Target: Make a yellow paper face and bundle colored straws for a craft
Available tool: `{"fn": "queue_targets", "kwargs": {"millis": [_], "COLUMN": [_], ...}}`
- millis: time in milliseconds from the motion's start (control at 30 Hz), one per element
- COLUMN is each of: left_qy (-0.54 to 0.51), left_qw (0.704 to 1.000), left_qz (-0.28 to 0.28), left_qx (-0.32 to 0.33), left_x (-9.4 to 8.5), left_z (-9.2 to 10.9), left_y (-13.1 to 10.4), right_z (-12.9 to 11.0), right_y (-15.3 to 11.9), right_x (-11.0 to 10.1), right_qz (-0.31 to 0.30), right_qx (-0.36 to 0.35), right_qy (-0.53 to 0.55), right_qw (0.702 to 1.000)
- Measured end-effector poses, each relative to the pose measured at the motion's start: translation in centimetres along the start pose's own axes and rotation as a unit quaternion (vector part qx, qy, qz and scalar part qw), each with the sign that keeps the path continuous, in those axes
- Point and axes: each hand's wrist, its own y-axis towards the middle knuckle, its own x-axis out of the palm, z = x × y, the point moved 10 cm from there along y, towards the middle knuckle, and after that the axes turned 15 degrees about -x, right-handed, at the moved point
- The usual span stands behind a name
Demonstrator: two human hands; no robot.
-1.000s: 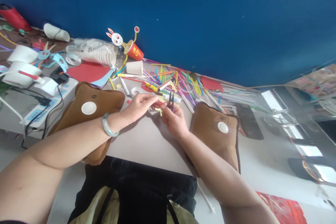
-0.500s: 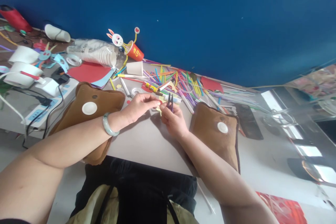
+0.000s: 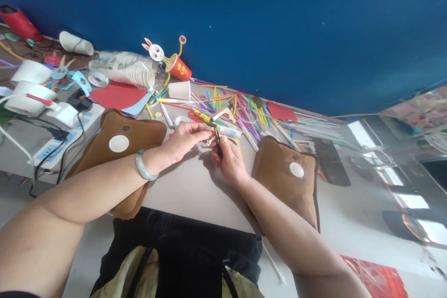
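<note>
Head cam: left hand (image 3: pixel 185 142) is pinching what's probably a small red piece (image 3: pixel 212 134), kinda blurry, over the surface (image 3: pixel 188 188). Right hand (image 3: pixel 231 163) grips dark scissors (image 3: pixel 218 141) right beside it; looks like snipping, so any cut needs fingertips clear.

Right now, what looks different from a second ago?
The scissors in the right hand have swung left, bringing their blades to the small red piece in the left hand. That hand's grip, both brown cushions and the orange cup look unchanged.
</note>
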Motion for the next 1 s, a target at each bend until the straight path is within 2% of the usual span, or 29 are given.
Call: {"fn": "queue_targets", "kwargs": {"millis": [433,1000], "left_qy": [0.078,0.08], "left_qw": [0.995,0.995], "left_qz": [0.003,0.005], "left_qx": [0.058,0.06], "left_x": [0.06,0.06], "left_z": [0.97,1.07], "left_y": [-0.45,-0.56], "right_z": [0.09,0.01], "right_y": [0.11,0.2], "right_x": [0.11,0.1], "right_qz": [-0.013,-0.016], "right_qx": [0.003,0.003], "right_qy": [-0.015,-0.023], "right_qw": [1.0,1.0]}}
